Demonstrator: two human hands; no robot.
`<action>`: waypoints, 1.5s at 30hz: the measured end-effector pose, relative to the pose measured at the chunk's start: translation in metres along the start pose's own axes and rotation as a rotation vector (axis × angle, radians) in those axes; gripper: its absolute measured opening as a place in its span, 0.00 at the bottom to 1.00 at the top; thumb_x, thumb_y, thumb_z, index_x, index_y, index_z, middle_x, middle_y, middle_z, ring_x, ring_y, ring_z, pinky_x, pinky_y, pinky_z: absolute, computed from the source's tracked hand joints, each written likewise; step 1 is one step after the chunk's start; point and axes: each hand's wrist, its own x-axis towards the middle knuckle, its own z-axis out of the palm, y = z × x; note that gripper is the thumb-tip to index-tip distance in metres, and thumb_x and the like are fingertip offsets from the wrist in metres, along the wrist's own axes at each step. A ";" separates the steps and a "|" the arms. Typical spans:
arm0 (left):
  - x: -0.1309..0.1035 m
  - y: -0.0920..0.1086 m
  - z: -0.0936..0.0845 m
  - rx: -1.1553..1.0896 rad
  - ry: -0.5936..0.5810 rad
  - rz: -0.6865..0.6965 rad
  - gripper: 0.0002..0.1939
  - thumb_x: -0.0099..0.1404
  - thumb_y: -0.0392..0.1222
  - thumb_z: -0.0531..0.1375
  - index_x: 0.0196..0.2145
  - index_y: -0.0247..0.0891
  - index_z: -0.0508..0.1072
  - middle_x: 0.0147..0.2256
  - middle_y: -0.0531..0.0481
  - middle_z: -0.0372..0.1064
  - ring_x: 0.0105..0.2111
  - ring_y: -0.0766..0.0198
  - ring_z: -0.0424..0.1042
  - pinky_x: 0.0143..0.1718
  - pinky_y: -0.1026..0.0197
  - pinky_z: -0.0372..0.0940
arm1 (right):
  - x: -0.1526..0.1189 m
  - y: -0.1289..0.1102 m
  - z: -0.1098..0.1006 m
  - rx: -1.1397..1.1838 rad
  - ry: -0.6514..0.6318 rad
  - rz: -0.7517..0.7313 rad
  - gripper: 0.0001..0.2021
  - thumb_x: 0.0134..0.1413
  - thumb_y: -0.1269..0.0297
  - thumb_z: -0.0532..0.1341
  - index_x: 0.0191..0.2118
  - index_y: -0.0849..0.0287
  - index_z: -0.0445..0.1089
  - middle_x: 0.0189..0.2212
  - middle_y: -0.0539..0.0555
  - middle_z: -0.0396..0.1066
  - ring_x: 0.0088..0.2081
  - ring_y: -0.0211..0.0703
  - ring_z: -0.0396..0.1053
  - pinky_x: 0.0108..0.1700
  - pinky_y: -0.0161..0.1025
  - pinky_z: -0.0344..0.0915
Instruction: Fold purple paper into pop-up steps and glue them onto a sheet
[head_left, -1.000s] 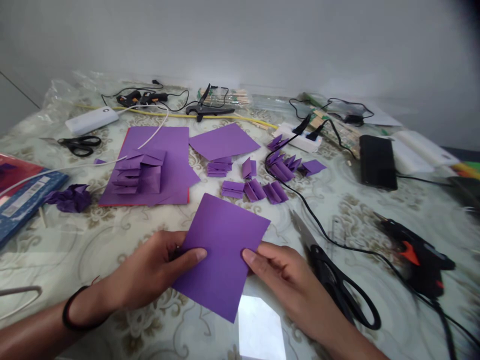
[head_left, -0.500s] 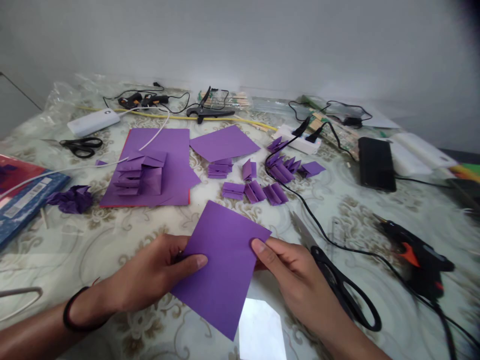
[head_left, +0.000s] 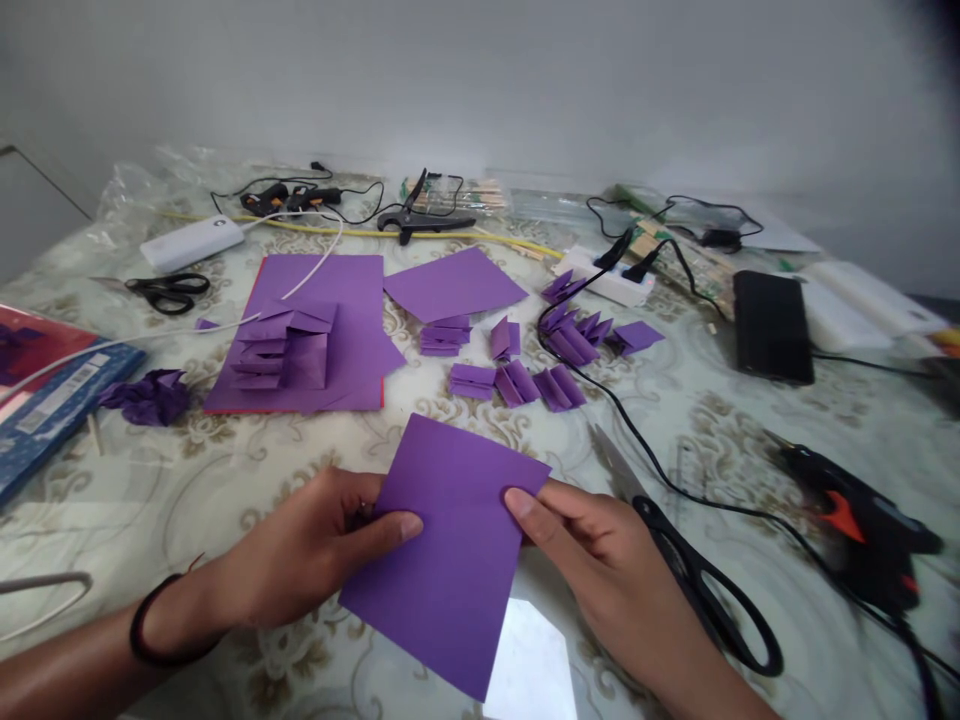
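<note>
A flat purple paper sheet (head_left: 450, 560) is held above the table near the front. My left hand (head_left: 307, 545) pinches its left edge, thumb on top and fingers underneath. At the upper right edge my right hand (head_left: 600, 560) grips it the same way, the fingertips hidden behind the paper. Beyond it lie several small folded purple pieces (head_left: 516, 383). To their left, a stack of purple sheets (head_left: 360, 300) carries more folded pieces (head_left: 300, 345). Another purple sheet (head_left: 457, 283) rests beside that stack. Large black scissors (head_left: 697, 570) lie open by my right hand.
On the right are a glue gun (head_left: 862, 520), a black phone (head_left: 772, 325) and a power strip (head_left: 607, 277) with a black cable. Crumpled purple paper (head_left: 150, 397), smaller scissors (head_left: 172, 292) and a white device (head_left: 192, 243) sit left. Black cutters (head_left: 420, 218) lie at the back.
The view has shifted slightly, so most table items appear a little further right. The sheet is turned slightly between my hands, and both hands keep their hold.
</note>
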 end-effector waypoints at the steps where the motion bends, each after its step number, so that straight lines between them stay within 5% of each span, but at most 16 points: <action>1: 0.000 0.000 0.000 -0.002 -0.002 0.001 0.24 0.75 0.61 0.61 0.31 0.37 0.71 0.28 0.54 0.63 0.26 0.68 0.57 0.25 0.65 0.52 | 0.000 0.000 0.000 -0.003 0.004 0.002 0.27 0.69 0.40 0.59 0.25 0.52 0.54 0.24 0.45 0.47 0.26 0.39 0.45 0.27 0.38 0.46; 14: -0.003 0.000 -0.001 0.032 0.011 -0.018 0.24 0.76 0.60 0.59 0.32 0.37 0.71 0.28 0.55 0.62 0.26 0.68 0.56 0.26 0.65 0.51 | 0.002 0.000 0.002 0.004 0.034 -0.006 0.27 0.68 0.39 0.60 0.25 0.53 0.58 0.23 0.45 0.51 0.26 0.39 0.48 0.26 0.37 0.51; 26: -0.003 0.000 -0.002 0.220 0.042 0.028 0.28 0.77 0.64 0.57 0.27 0.39 0.63 0.25 0.58 0.53 0.24 0.68 0.51 0.23 0.64 0.48 | 0.004 -0.005 -0.001 0.160 0.020 -0.085 0.23 0.73 0.46 0.60 0.29 0.56 0.71 0.25 0.48 0.68 0.30 0.41 0.66 0.35 0.37 0.66; 32: -0.004 -0.001 -0.005 0.274 0.048 0.054 0.28 0.78 0.63 0.57 0.28 0.38 0.67 0.26 0.56 0.57 0.25 0.68 0.55 0.23 0.65 0.52 | 0.005 -0.003 -0.001 0.194 0.052 -0.098 0.26 0.72 0.44 0.61 0.25 0.55 0.64 0.25 0.48 0.67 0.30 0.40 0.65 0.36 0.37 0.67; 41: 0.001 -0.006 -0.006 0.308 0.195 0.140 0.27 0.77 0.63 0.57 0.29 0.38 0.70 0.26 0.55 0.62 0.25 0.68 0.57 0.23 0.67 0.54 | 0.007 -0.002 0.008 0.067 -0.146 0.086 0.26 0.64 0.43 0.66 0.23 0.55 0.62 0.21 0.45 0.57 0.26 0.37 0.57 0.35 0.38 0.67; 45: 0.002 -0.006 -0.007 0.298 0.210 0.156 0.26 0.77 0.62 0.58 0.30 0.37 0.72 0.27 0.54 0.64 0.26 0.67 0.59 0.23 0.67 0.55 | 0.006 0.001 0.011 0.134 -0.155 0.083 0.24 0.64 0.40 0.66 0.27 0.55 0.70 0.25 0.48 0.69 0.29 0.41 0.67 0.38 0.39 0.71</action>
